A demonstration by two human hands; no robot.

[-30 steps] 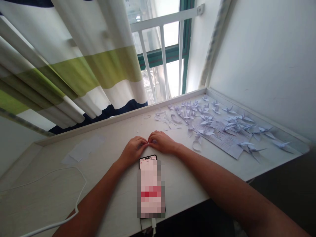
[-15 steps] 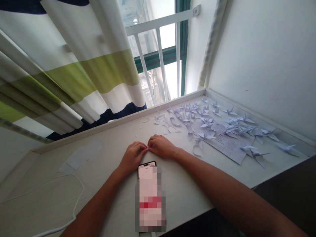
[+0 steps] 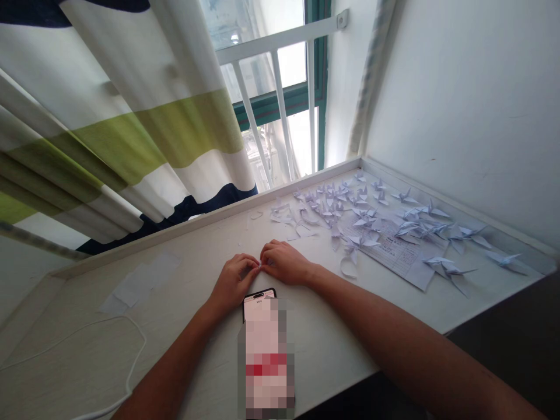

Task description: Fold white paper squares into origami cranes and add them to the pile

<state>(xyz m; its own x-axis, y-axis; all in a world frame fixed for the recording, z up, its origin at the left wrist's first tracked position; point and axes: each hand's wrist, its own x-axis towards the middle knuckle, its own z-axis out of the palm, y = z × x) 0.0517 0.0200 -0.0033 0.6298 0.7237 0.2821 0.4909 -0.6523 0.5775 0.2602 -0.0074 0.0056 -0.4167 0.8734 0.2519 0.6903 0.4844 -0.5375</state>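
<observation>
Near the middle of the white desk (image 3: 210, 350), a tiny folded piece of white paper (image 3: 260, 264) shows between my fingertips. My left hand (image 3: 238, 273) pinches it from the left side. From the right, my right hand (image 3: 283, 262) pinches it too, with the fingers curled and the fingertips of both hands almost meeting. Most of the paper is hidden by the fingers. Just below the hands lies a phone (image 3: 259, 298) with its screen lit and mostly blurred out.
Many folded paper cranes (image 3: 367, 216) cover the back right, some on a written sheet (image 3: 400, 262). Thin paper strips (image 3: 282, 214) lie beside them. Blank paper pieces (image 3: 133, 289) and a white cable (image 3: 142, 350) are on the left. A raised rim (image 3: 210, 227) edges the desk below the curtain (image 3: 175, 128).
The view has shifted slightly. Both hands keep their pinch at the same place on the desk, and a little more of the white paper shows between the fingertips.
</observation>
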